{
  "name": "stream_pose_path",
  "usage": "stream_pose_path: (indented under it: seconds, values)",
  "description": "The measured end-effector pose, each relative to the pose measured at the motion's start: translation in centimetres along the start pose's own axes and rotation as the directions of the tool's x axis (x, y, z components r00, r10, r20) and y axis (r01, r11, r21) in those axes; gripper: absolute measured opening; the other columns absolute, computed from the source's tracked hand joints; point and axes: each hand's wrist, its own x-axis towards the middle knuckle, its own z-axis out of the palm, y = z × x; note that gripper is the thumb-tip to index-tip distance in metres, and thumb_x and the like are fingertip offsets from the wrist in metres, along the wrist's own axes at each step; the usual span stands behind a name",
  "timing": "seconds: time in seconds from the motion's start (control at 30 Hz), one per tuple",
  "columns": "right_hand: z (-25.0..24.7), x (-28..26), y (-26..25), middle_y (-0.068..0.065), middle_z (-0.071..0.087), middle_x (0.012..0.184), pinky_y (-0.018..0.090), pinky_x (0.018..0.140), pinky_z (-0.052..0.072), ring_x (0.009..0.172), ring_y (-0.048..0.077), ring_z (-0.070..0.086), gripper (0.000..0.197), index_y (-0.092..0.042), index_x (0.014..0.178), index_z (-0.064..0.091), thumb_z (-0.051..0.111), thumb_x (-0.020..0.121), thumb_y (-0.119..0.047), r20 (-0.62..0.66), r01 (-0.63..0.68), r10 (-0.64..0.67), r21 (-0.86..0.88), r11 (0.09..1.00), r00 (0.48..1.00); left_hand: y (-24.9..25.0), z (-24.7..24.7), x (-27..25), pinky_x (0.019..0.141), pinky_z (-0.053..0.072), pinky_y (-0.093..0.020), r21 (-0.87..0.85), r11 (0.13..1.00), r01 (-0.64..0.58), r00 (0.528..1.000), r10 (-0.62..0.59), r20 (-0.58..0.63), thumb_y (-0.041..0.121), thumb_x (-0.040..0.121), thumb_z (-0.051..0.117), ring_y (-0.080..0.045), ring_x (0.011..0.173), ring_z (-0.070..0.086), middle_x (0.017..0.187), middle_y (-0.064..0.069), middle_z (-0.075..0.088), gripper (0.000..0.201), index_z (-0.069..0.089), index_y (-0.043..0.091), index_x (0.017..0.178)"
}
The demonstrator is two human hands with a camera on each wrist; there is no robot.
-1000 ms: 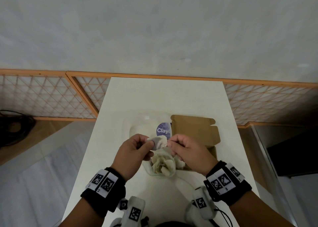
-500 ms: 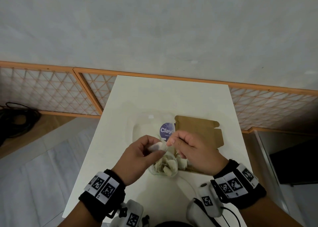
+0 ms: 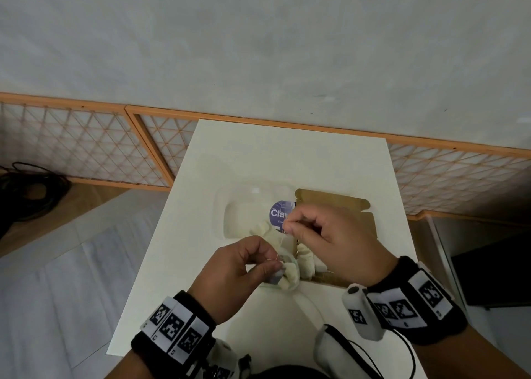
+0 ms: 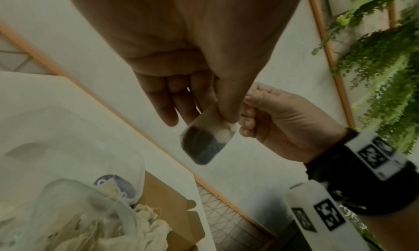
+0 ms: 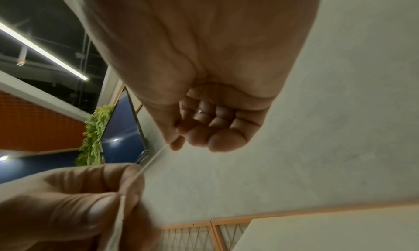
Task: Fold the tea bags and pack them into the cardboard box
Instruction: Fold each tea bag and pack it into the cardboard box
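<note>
1. A tea bag [image 4: 207,143] is pinched in the left hand [image 3: 238,272] above the table [image 3: 287,154].
2. Its string [image 5: 152,162] is pinched taut by the right hand [image 3: 330,240].
3. More tea bags [image 3: 304,260] are heaped below, beside the open cardboard box [image 3: 339,206].

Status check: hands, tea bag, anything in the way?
Left hand pinches tea bag. Right hand pinches its string, pulled taut. Box open behind; nothing blocking.
</note>
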Motion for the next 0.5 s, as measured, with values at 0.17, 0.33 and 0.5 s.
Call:
stream_pose_path:
  seconds: [0.17,0.33,0.5]
  values:
    - [1.0,1.2,0.7,0.002,0.071,0.079,0.036,0.063,0.053,0.069,0.02,0.063,0.012,-0.025,0.09,0.074,0.068,0.101,-0.023,0.005,-0.07,0.07,0.168,0.983,0.998,1.2,-0.4,0.0,0.088,0.05,-0.019,0.175,0.969,-0.173,0.964,0.203,-0.172,0.028,0.086,0.083,-0.011,0.118,0.062,0.123,0.019,0.062,0.013,0.073,0.036,0.083]
    - [3.8,1.8,1.7,-0.009,0.073,0.082,0.03,0.07,0.057,0.074,0.008,0.068,0.012,-0.026,0.092,0.074,0.069,0.101,-0.02,0.138,-0.152,0.123,0.226,0.962,0.983,1.8,-1.2,-0.2,0.087,0.054,-0.03,-0.006,0.983,-0.185,0.947,0.176,-0.269,0.02,0.084,0.084,-0.016,0.107,0.07,0.112,0.012,0.075,0.011,0.074,0.016,0.081]
    - [5.8,3.4,2.8,-0.003,0.077,0.088,0.037,0.076,0.061,0.082,0.017,0.073,0.008,-0.024,0.096,0.077,0.07,0.099,-0.027,0.248,-0.233,0.177,0.22,0.947,0.952,0.5,-2.4,-0.2,0.08,0.061,-0.033,-0.141,0.985,-0.1,0.957,0.057,-0.284,0.012,0.087,0.081,-0.023,0.082,0.077,0.082,-0.005,0.08,0.013,0.069,0.007,0.083]
